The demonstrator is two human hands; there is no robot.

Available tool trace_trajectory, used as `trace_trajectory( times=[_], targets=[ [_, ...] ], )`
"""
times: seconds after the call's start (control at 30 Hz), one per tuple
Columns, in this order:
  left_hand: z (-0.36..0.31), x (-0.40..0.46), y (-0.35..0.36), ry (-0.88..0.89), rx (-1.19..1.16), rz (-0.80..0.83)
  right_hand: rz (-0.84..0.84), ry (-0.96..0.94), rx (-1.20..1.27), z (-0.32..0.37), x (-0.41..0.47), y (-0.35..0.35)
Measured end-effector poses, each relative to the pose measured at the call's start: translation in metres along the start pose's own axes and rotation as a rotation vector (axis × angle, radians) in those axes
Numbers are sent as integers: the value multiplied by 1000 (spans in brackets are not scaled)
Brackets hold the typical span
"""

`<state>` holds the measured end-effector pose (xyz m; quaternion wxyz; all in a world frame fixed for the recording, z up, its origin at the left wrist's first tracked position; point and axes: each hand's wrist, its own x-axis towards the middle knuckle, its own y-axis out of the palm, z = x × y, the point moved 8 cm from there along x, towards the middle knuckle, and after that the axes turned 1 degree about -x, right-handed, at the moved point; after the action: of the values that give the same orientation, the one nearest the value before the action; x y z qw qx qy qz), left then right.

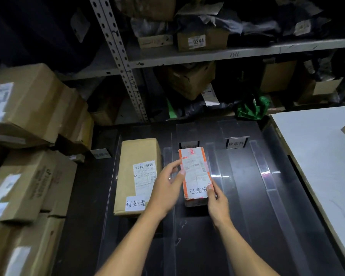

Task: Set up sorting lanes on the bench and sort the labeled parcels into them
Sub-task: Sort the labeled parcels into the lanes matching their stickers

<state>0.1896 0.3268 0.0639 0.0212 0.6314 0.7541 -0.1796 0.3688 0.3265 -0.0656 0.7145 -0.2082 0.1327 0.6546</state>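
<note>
From the head view, the person holds an orange parcel (195,176) with both hands over the middle lane of the dark bench (237,226). The left hand (167,188) pinches the parcel's upper left edge between thumb and forefinger; the right hand (217,202) grips its near right corner, fingers curled around the side. The parcel carries a white shipping slip and a tag reading 已完成. Whether its underside already rests on the bench or hangs just above it cannot be told.

Clear dividers (267,172) split the bench into lanes. A small sign (188,145) stands at the far end of the middle lane, half hidden behind the parcel, and another sign (236,143) marks the lane to the right. In the left lane lies a brown parcel (136,176) tagged 待处理, just beside the orange one with a divider between them.

The step in hand appears to be seating the orange parcel in its lane. To do it well, the person should likely keep it parallel to the dividers, lower it flat and leave the tag facing up. The clear walls look light, so a sideways nudge could shift them. Releasing the left pinch first, then sliding the right hand away towards the body, would avoid dragging the parcel askew.

Stacked cartons (28,108) stand to the left, and a metal shelf (227,54) with more boxes rises behind the bench.
</note>
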Motion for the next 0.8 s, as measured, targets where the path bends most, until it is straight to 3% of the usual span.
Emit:
trace_trajectory(
  times=[0.53,0.63,0.8],
  targets=[
    [5,-9,4,34,-46,30,-18,-72,-189,-1,-2,1],
    [-2,-14,-3,58,-46,26,-79,-108,-187,27,-15,1],
    [-24,-25,-42,134,-66,-29,-62,-336,-152,115,-49,26]
  ],
)
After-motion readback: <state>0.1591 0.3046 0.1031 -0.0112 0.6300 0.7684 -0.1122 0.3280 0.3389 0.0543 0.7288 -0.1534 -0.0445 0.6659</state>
